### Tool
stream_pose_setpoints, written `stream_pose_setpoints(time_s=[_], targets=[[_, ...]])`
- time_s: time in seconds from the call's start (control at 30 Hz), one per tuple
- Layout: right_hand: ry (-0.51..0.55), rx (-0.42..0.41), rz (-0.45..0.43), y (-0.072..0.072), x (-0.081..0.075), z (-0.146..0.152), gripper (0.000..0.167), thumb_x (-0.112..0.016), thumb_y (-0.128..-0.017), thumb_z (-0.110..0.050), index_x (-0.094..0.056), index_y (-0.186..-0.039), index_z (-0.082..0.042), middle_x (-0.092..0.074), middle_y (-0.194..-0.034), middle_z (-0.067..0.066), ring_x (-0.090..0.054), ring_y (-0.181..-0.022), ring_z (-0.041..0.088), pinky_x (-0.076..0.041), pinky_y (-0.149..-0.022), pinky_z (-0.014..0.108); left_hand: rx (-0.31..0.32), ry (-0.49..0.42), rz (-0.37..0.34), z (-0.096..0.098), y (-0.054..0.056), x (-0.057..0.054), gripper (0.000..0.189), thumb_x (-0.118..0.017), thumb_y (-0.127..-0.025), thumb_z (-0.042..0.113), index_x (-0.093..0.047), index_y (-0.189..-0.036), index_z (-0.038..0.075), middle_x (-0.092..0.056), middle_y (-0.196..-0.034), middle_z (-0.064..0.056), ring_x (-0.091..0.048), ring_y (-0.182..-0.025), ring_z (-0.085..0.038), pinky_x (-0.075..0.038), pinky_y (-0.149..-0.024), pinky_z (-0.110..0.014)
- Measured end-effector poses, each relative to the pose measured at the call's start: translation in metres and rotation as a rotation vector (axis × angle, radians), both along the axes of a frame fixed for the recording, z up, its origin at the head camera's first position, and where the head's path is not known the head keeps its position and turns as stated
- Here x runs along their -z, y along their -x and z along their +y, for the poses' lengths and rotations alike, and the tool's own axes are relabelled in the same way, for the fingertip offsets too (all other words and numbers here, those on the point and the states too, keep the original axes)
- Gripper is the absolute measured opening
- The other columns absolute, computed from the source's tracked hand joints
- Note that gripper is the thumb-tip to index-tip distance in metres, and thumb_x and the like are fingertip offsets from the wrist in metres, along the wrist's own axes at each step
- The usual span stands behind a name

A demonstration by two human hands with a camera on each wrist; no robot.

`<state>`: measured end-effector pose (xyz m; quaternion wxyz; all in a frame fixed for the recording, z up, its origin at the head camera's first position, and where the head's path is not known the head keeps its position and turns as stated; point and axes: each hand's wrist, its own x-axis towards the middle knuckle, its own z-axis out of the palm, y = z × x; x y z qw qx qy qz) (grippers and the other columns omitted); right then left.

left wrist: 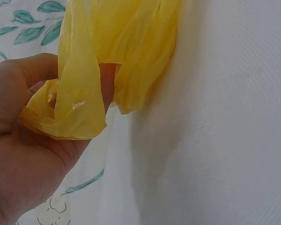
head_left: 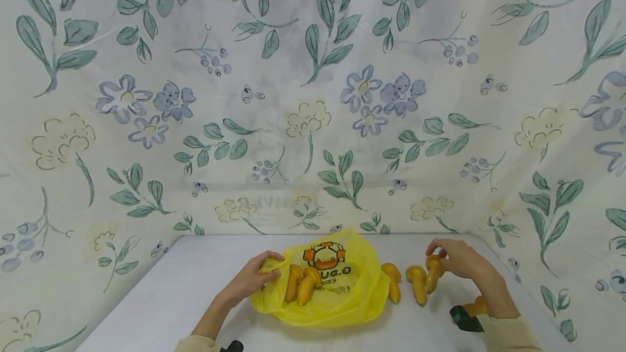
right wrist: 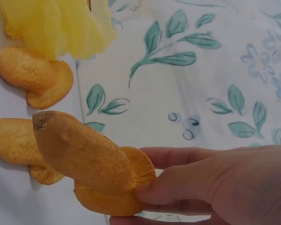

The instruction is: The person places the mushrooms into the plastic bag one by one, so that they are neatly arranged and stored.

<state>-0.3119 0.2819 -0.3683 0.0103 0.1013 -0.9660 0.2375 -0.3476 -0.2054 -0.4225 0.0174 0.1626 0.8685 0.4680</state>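
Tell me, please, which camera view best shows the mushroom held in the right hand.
The right wrist view, where the held mushroom appears large, close and in clear detail. The head view shows it small, in the right hand; the left wrist view does not show it.

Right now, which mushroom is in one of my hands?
The mushroom pinched by its cap in your right hand; the two mushrooms between it and the yellow bag are unheld.
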Motion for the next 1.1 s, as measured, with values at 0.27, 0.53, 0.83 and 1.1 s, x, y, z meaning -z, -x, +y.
stream_pose_setpoints(time_s=[0.27, 0.53, 0.83, 1.1], targets=[[0.0, -0.03, 0.006, -0.003, -0.005, -0.003, 0.023, -0.063, -0.087, 0.005, -0.066, -0.105, -0.01, -0.069, -0.101, 0.011, -0.063, -0.086, 0.022, -0.055, -0.075, 0.043, -0.006, -0.004, -0.008, 0.0, 0.0, 0.001, 0.032, -0.066, -0.093, 0.018, -0.058, -0.123, 0.009, -0.053, -0.135, -0.017, -0.05, -0.1, -0.024, -0.046, -0.067, -0.031], [-0.011, -0.039, 0.027, -0.006, -0.008, -0.007, 0.022, -0.064, -0.088, 0.004, -0.066, -0.103, -0.011, -0.069, -0.099, 0.01, -0.062, -0.083, 0.021, -0.055, -0.074, 0.042, 0.004, 0.002, 0.006, 0.0, 0.0, 0.0, 0.031, -0.065, -0.093, 0.017, -0.058, -0.123, 0.009, -0.054, -0.135, -0.018, -0.049, -0.101, -0.024, -0.046, -0.067, -0.03], [0.008, -0.047, -0.005, -0.007, -0.01, -0.01, 0.023, -0.062, -0.087, 0.006, -0.066, -0.103, -0.011, -0.069, -0.099, 0.009, -0.062, -0.083, 0.02, -0.056, -0.076, 0.043, 0.001, -0.002, -0.003, 0.0, -0.001, 0.001, 0.031, -0.065, -0.093, 0.016, -0.058, -0.123, 0.009, -0.054, -0.134, -0.018, -0.051, -0.096, -0.022, -0.046, -0.063, -0.029], [0.005, -0.048, -0.029, -0.006, -0.009, -0.012, 0.024, -0.062, -0.087, 0.006, -0.066, -0.105, -0.01, -0.069, -0.099, 0.009, -0.062, -0.082, 0.02, -0.056, -0.077, 0.043, 0.002, 0.006, 0.015, 0.001, -0.002, -0.001, 0.031, -0.065, -0.093, 0.014, -0.058, -0.122, 0.008, -0.054, -0.136, -0.018, -0.05, -0.104, -0.025, -0.046, -0.07, -0.03]])
